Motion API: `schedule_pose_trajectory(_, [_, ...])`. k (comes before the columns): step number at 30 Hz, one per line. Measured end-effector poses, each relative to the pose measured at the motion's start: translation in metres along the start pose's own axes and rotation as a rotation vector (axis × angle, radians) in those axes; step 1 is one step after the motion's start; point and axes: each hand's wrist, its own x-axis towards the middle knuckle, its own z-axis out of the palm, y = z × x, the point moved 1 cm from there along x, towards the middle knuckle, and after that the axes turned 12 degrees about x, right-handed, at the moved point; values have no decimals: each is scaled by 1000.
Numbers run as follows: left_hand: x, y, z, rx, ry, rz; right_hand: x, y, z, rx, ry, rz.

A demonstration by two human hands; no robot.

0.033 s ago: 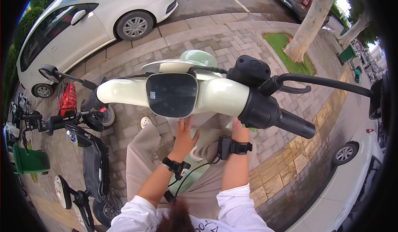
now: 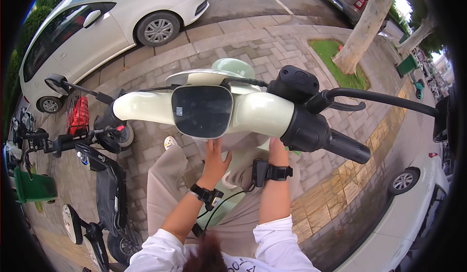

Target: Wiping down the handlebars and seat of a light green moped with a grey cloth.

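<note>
A cream electric scooter's handlebar (image 2: 262, 110) spans the middle of the view, with a dark, switched-off-looking display (image 2: 202, 111) at its centre. Below the display, my left hand (image 2: 214, 165) reaches forward with its thumb spread from the outstretched fingers; its fingertips pass under the display's lower edge. My right hand (image 2: 278, 150) goes up beneath the right side of the handlebar, beside the black right grip (image 2: 348, 145). The bar hides its fingers, so what they touch cannot be seen. Black straps (image 2: 279, 173) with small devices and a cable circle both wrists.
A black scooter (image 2: 109, 194) stands close on the left, near a red basket (image 2: 78, 116) and a green bin (image 2: 36, 187). Ahead is a parked white car (image 2: 97, 33). A tree trunk (image 2: 362, 33) rises front right; another pale car (image 2: 406, 218) is lower right.
My right hand and wrist have shifted very slightly to the left. My left hand stays in nearly the same place below the display.
</note>
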Motion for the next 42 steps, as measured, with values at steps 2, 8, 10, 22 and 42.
schedule_pose_trajectory(2, [3,0,10,43,67,-8,39,-26,31,-59,14,-27])
schedule_pose_trajectory(8, [37,-62,-8,-104,50,-25,62,-123,22,624,-14,129])
schedule_pose_trajectory(10, [49,-73,-13,-55,24,18,60,-124,17,716,8,133])
schedule_pose_trajectory(22, [63,-69,-26,-1511,74,-637,47,-81,33,1248,345,378])
schedule_pose_trajectory(42, [29,-78,24,-240,69,31,63,-91,25,442,-16,108])
